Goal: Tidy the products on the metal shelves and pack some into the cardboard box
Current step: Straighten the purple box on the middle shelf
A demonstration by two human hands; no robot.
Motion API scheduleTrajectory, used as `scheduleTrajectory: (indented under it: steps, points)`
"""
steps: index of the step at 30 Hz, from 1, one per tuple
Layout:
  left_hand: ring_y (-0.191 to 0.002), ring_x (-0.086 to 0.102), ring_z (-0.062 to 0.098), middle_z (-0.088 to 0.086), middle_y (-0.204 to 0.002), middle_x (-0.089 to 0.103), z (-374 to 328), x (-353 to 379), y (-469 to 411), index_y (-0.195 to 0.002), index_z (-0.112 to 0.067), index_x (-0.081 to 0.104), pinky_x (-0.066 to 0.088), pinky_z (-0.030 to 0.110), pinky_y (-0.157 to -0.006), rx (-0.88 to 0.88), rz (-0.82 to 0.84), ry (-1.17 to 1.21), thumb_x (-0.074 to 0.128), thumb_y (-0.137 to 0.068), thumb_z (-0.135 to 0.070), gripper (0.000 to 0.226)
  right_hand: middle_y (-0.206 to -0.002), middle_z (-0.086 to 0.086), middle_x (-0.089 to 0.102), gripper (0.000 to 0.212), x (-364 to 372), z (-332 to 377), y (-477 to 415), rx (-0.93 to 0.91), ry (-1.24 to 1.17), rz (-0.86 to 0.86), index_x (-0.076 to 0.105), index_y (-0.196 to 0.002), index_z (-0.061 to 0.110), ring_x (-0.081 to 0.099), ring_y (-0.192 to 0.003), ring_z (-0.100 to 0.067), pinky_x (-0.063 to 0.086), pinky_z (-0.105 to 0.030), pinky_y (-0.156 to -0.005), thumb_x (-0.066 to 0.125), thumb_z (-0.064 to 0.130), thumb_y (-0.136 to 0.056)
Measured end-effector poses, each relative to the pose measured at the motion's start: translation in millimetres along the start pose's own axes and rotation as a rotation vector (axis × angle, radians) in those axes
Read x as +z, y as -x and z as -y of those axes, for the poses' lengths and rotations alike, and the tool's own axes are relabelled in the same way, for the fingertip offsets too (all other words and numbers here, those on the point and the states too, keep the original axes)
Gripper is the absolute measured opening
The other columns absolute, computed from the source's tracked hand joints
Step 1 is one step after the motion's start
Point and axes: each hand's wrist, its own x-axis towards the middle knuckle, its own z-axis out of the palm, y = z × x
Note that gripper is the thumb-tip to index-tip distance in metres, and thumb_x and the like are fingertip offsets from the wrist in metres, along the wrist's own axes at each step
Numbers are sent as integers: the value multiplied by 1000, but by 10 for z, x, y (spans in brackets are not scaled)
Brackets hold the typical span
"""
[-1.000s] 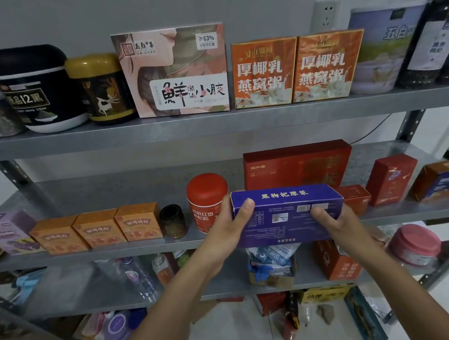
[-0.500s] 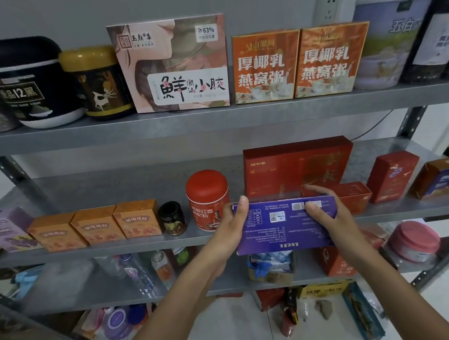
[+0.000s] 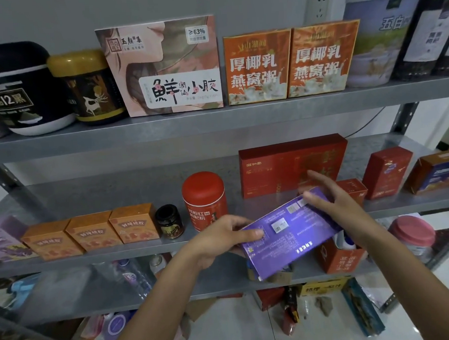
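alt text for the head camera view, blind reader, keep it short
Two bare hands hold a tilted purple box in front of a metal shelf: the left hand grips its lower end, the right hand holds its upper end. Behind it stand a red tin, three small orange boxes and a large red box.

Purple box [image 3: 287,234] is up in the air, long and flat, tilted with its right end raised, printed back and white barcode stickers facing up; left hand [image 3: 222,235] grips the low end, right hand [image 3: 336,207] thumbs the high end, just before the metal shelves' [image 3: 101,193] middle tier
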Motion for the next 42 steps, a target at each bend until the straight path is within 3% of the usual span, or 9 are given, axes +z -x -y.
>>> scheduleTrajectory:
  steps: [5, 10, 15, 20, 23, 29, 32, 37, 42]
  points:
    - [-98, 70, 18, 11, -108, 73, 119, 150, -103, -122, -3, 57, 57, 37, -90, -19, -105, 382, 70, -78, -32, 54, -145, 2, 44, 79, 155, -260, 12, 21, -331, -453, 36, -143, 30, 44, -132, -21, 37, -39, -104, 65, 58, -75]
    - [-112, 65, 29, 15, -123, 65, 130, 378, -228, -116, -7, 49, 51, 52, -97, -69, -155, 540, 78, -74, -18, 52, -116, -2, 69, 68, 536, -482, 242, 164, -384, -116, 50, -134, 27, 70, -96, -17, 55, -30, -76, 63, 54, -73]
    - [-114, 63, 24, 7, -124, 65, 129, 257, -202, -126, -16, 52, 49, 48, -101, -22, -172, 406, 71, -69, -51, 69, -92, -5, 76, 46, 321, -408, 239, 134, -325, -41, 68, -111, 14, 71, -80, -17, 50, -29, -74, 52, 45, -81]
    - [-105, 68, 25, 7, -109, 73, 24, -25, -165, -124, -24, 57, 53, 49, -94, 95, -198, 522, 47, -89, -56, 48, -79, -7, 75, 14, 57, -304, 204, 125, -303, 193, 79, -80, 17, 70, -64, -17, 51, -19, -57, 69, 26, -78]
    - [-107, 68, 21, 5, -111, 72, 29, -17, -176, -134, -25, 53, 58, 37, -83, 78, -167, 378, 57, -87, -45, 51, -75, -10, 73, 33, 42, -309, 114, 181, -231, 216, 76, -76, 14, 69, -62, -20, 52, -22, -58, 71, 44, -62]
    - [-101, 69, 13, -1, -113, 71, 129, 98, -236, -142, -32, 44, 57, 33, -82, 207, -437, 485, 48, -99, -36, 43, -108, 1, 72, 43, 190, -545, -42, 103, -463, -132, 62, -120, 24, 61, -108, -25, 49, -41, -87, 45, 54, -94]
    - [-103, 67, 10, -1, -122, 67, 178, 181, -261, -148, -33, 36, 56, 31, -85, 230, -474, 524, 44, -101, -37, 48, -126, -3, 65, 73, 365, -558, 6, 3, -435, -96, 49, -137, 25, 61, -117, -23, 46, -40, -94, 56, 70, -80]
    - [-97, 67, 4, -2, -123, 65, 199, 266, -273, -151, -34, 27, 57, 30, -86, 211, -438, 475, 37, -102, -39, 50, -113, 1, 71, 100, 453, -528, 21, 42, -439, -87, 49, -135, 30, 68, -101, -16, 49, -29, -82, 70, 81, -52]
    - [-110, 64, 12, 0, -129, 61, 247, 267, -282, -152, -35, 23, 56, 39, -93, 209, -408, 437, 38, -101, -44, 54, -103, 5, 73, 58, 406, -504, -8, 67, -441, -110, 46, -135, 35, 70, -91, -10, 48, -28, -80, 54, 51, -80]
